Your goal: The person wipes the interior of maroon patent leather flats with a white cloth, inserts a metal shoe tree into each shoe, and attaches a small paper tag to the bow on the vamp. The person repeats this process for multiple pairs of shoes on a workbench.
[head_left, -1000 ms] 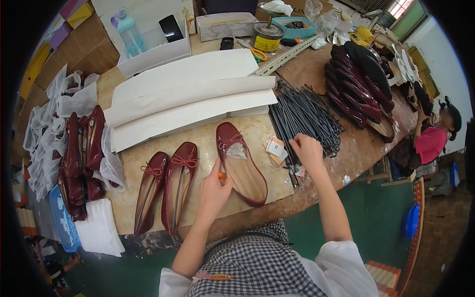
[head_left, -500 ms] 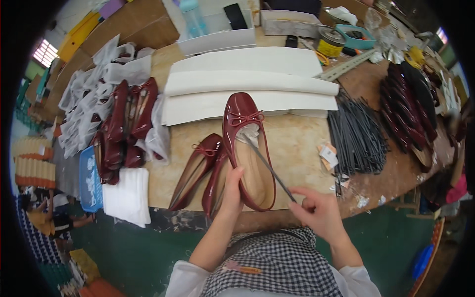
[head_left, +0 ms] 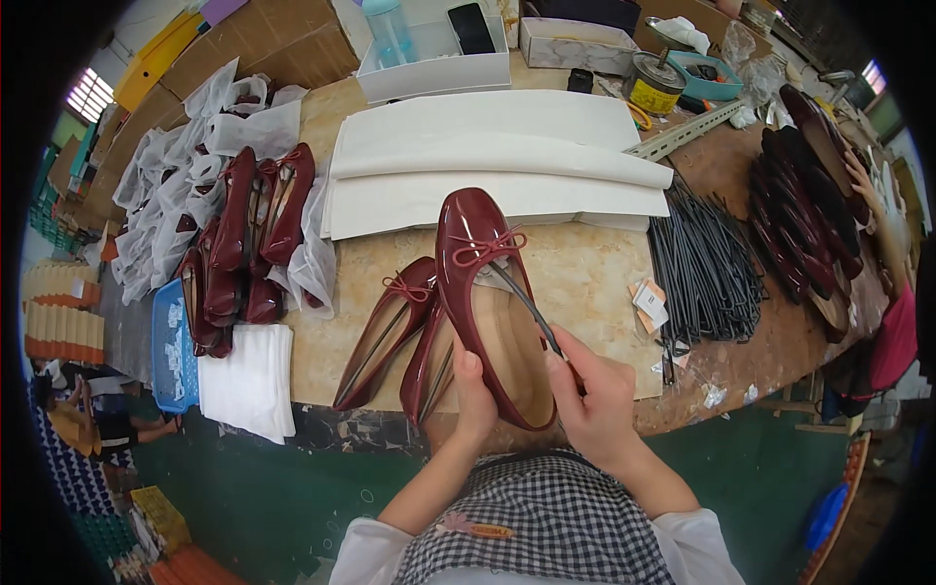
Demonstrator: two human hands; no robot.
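Shoe in hand: a dark red flat shoe with a bow, held up at the centre of the frame, toe pointing away, opening facing up.
Left hand: fingers closed around the heel end from the left, thumb on the rim.
Right hand: fingertips pinched on the near end of a thin grey strip, whose far end reaches into the toe under the bow.
Step in hand: by the look of it, fitting the strip inside the shoe; it is partly in.
Next move calls for: a steady hold on the heel and a straight push along the insole, so the strip does not bend or catch the bow.
Other shoes: 2 matching red flats lie on the table just left of the held one; more lie among tissue at the left.
Supply: a heap of grey strips at the right of the frame.
Paper: stacked white sheets above the shoe.
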